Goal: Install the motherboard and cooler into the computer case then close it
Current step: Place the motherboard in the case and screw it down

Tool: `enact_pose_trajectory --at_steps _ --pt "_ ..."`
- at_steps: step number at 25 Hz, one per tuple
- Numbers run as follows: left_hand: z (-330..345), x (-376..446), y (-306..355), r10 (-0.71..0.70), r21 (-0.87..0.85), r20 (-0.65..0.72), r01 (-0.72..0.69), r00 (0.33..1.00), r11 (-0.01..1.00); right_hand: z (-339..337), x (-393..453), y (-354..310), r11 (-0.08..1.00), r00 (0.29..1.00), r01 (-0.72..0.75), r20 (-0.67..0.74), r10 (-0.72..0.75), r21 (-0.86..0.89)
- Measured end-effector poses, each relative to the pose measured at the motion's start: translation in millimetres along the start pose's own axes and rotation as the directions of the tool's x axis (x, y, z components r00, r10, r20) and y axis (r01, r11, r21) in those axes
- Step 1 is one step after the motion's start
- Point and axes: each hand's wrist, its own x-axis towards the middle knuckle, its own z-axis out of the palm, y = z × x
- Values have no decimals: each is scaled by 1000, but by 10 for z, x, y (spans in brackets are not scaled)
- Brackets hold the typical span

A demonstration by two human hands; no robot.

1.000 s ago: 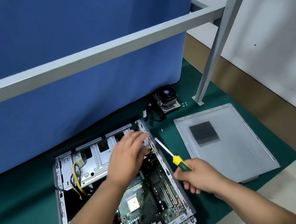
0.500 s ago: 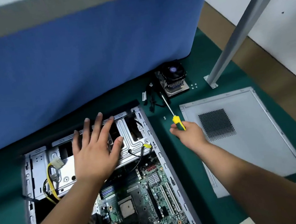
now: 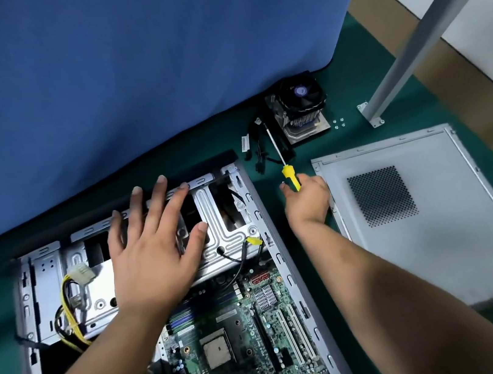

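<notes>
Right hand (image 3: 306,198), grip clamped on screwdriver (image 3: 284,165), has moved off case (image 3: 285,264) toward cooler (image 3: 301,105); left hand (image 3: 152,249) flat, fingers apart. Cooler likely next.

A dark green mat (image 3: 346,53) covered the work surface. Directly on it lay the open computer case (image 3: 285,264), the grey side panel (image 3: 457,238) to its right, the cooler (image 3: 301,105) near the blue partition, a bundle of black cables (image 3: 256,140) and four small screws (image 3: 339,123) beside the cooler.
</notes>
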Motion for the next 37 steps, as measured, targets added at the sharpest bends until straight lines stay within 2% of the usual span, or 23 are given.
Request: enact_pose_trajectory --at_steps 3,5,8,10,12,14,17,20,22,24,27,33,35,36,37 --pt "40 18 -16 0 -1 -14 0 1000 1000 -30 -12 31 999 1000 5 28 -4 -36" --pt "39 4 -23 -3 -3 0 3 1000 1000 -160 -86 53 1000 994 -25 104 25 6" --pt "-64 22 12 0 -44 59 2 998 999 -622 -329 8 971 972 -142 215 100 191" --pt "-136 -12 43 -1 -80 97 9 995 997 -1003 -569 -21 918 964 -176 252 87 356" --pt "-250 -27 39 4 -210 131 24 991 977 -1380 -832 -100 884 961 -156 275 33 441" --pt "-359 -60 41 5 -448 156 67 988 892 -1636 -1053 -185 877 951 -126 307 -26 464" --pt "-528 -421 212 3 -717 174 124 985 686 -1821 -1439 -314 879 893 -115 436 -112 462" --pt "-661 -915 547 73 -880 242 188 968 436 -1820 -1773 -435 906 832 -61 523 -185 419" --pt "-671 -1112 626 53 -914 253 221 966 339 -1800 -1930 -476 906 799 -52 562 -215 420" --pt "-692 -1234 611 47 -921 298 274 954 278 -1826 -2020 -483 911 770 -67 602 -213 407" --pt "-742 -1328 506 109 -924 352 326 930 200 -1876 -2066 -462 924 702 -68 676 -224 377" --pt "-814 -1288 333 236 -902 429 400 872 161 -1915 -2111 -520 931 642 -110 740 -201 348" --pt "-793 -1262 312 268 -883 468 432 842 185 -1925 -2126 -526 925 612 -126 762 -211 358" --pt "-779 -1256 326 272 -871 490 464 828 158 -1927 -2138 -526 924 607 -128 765 -214 360" --pt "-770 -1251 346 252 -854 515 514 820 73 -1922 -2155 -521 923 614 -130 760 -212 362"
